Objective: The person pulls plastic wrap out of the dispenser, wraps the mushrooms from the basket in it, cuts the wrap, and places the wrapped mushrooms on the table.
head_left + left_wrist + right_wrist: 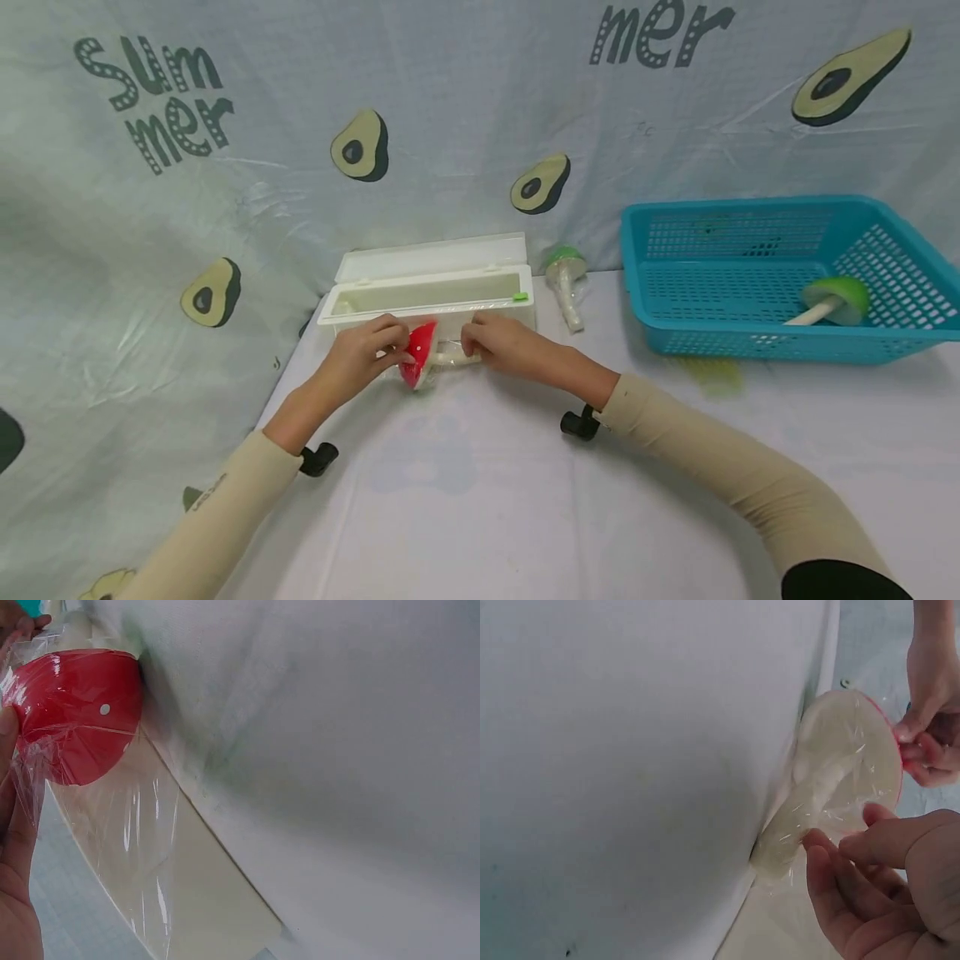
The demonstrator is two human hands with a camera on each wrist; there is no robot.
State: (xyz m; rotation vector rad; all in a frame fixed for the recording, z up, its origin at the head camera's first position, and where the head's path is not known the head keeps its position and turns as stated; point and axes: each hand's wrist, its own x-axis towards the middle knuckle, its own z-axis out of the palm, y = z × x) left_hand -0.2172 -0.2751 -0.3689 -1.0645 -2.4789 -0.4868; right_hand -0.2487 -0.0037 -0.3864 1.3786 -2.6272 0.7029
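A toy mushroom with a red, white-dotted cap [90, 712] and a pale stem [784, 832] is wrapped in clear plastic film. It lies on its side over the table, in front of a white box. My left hand [369, 354] holds the cap side, its fingers pinching film and cap edge together. By the stem, my right hand [504, 342] pinches the film between thumb and fingertips. Behind both hands the long white box [420, 296] stands with its lid [435, 254] raised; a small green piece [521, 297] sits on its front rim.
Right of the box lies a green-capped toy mushroom [566, 267], its stem in film. Farther right stands a blue mesh basket [735, 342] holding another green-capped mushroom [843, 298]. A sheet printed with avocados [363, 146] hangs behind the white-covered table [480, 500].
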